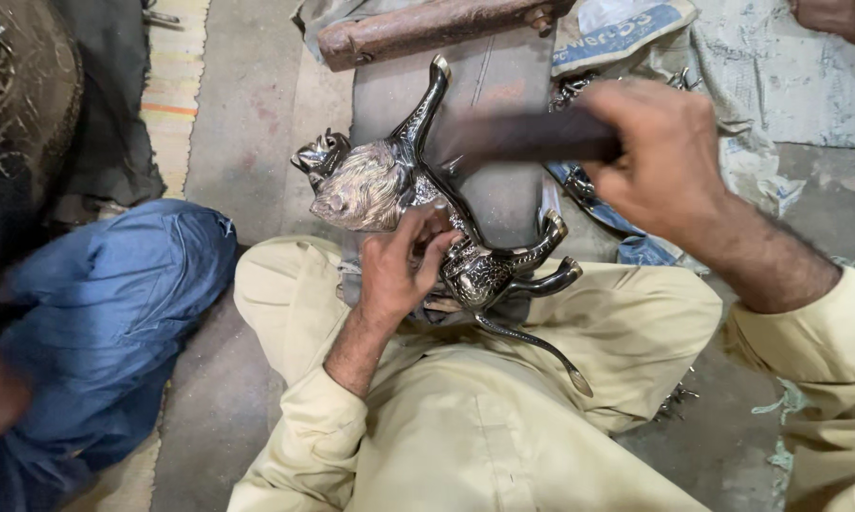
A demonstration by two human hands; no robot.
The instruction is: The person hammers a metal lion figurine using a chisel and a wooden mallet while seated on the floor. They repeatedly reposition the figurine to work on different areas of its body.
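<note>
Trousers (503,417) of pale khaki filled the lower frame, the person sitting cross-legged with a dark work block (503,104) set between the knees as a rest. Blue cloth (105,313) of someone beside them lay at the left. Across the block lay a metal lion figurine (427,204), on its side so its flank faced up. Left hand (399,270) pinned its body, fingers curled shut over it. Right hand (660,156) was closed tight around a blurred dark tool (527,137) above it. Behind lay a crumpled white sack with a blue printed panel (626,33).
</note>
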